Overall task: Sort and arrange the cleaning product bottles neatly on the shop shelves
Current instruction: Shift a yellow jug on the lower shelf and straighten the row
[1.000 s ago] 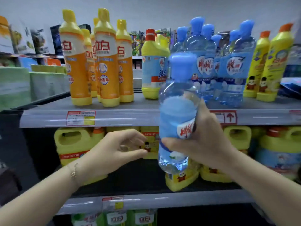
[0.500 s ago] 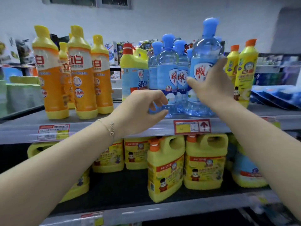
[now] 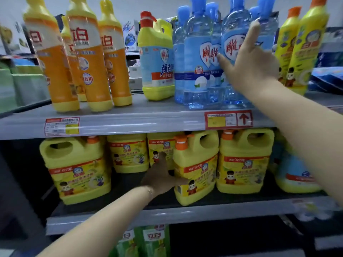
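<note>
Right hand (image 3: 254, 69) is released, fingers straight and spread, palm against the front blue bottle (image 3: 233, 41), which stands upright among like bottles on the upper shelf (image 3: 130, 121). Left hand (image 3: 161, 179), also unclenched, reaches into the lower shelf (image 3: 185, 212), thumb touching a yellow jug (image 3: 196, 164).
</note>
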The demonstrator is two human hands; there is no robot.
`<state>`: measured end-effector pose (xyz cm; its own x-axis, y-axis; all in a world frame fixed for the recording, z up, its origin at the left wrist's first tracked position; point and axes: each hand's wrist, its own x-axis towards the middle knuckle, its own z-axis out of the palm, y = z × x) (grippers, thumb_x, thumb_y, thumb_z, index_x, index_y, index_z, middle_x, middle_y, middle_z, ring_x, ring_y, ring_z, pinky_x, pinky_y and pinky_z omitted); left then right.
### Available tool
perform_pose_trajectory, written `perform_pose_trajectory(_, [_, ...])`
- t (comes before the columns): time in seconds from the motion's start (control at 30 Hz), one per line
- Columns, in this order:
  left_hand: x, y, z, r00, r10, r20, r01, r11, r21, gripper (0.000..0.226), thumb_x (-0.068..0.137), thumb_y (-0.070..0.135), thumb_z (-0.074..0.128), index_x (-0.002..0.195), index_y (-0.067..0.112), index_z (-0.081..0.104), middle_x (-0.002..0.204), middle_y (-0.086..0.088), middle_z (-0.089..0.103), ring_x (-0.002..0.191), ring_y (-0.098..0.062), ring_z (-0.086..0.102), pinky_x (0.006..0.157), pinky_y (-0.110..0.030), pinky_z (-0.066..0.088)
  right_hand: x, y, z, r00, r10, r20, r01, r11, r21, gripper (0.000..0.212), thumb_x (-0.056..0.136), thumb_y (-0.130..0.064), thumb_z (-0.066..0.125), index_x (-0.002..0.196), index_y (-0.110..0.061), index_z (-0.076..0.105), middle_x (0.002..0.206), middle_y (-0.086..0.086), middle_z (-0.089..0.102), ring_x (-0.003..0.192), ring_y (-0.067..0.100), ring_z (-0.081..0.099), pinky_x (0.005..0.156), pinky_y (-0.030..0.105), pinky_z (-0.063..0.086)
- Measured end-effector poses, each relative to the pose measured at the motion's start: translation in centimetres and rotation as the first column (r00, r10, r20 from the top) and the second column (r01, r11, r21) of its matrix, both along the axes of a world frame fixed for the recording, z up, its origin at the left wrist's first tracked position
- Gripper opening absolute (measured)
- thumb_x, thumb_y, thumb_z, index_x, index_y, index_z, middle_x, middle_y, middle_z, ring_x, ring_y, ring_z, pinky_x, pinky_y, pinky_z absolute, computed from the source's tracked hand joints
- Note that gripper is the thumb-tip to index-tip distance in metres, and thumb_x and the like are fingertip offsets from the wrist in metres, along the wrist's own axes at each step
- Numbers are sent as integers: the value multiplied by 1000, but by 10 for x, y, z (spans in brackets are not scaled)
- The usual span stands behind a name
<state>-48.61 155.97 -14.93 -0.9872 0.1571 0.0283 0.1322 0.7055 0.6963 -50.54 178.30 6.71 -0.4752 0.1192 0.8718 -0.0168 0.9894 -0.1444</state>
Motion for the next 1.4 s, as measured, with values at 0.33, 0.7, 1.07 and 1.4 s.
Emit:
perform_pose_trajectory(0.33, [-23,7,-28,995,-100,4,86,877,474,104,57,20,92,140,27,30,130,6,58,121,-14,55,100,-42,48,-4,3,-6,996,-66,-66,72,994,88,81,94,-58,36,144,3,17,72,14,45,61,26,42,50,31,25])
perform_pose_trajectory(0.7, [-28,-56,-27,999,-34,-12,35,867,497,103,53,16,92,136,27,34,130,-1,60,120,-20,58,97,-51,50,-7,3,-20,977,-18,-212,34,997,73,67,93,-50,39,134,2,35,94,19,61,80,36,60,66,40,39])
perform_pose_trajectory(1.07, [-35,-90,-18,999,8,-44,14,885,465,89,60,6,87,132,28,39,117,9,61,101,1,56,75,-19,52,-1,-3,-41,922,202,-330,-119,959,256,25,88,-24,46,95,-2,57,74,14,61,57,29,55,51,30,35])
perform_pose_trajectory(1.4, [-35,-100,-30,858,413,-307,-268,868,419,126,54,25,93,147,23,9,150,-6,25,137,-25,32,111,-48,35,48,-46,-121,704,699,-125,-568,660,491,13,81,-10,55,70,-6,60,59,5,51,49,20,44,44,31,38])
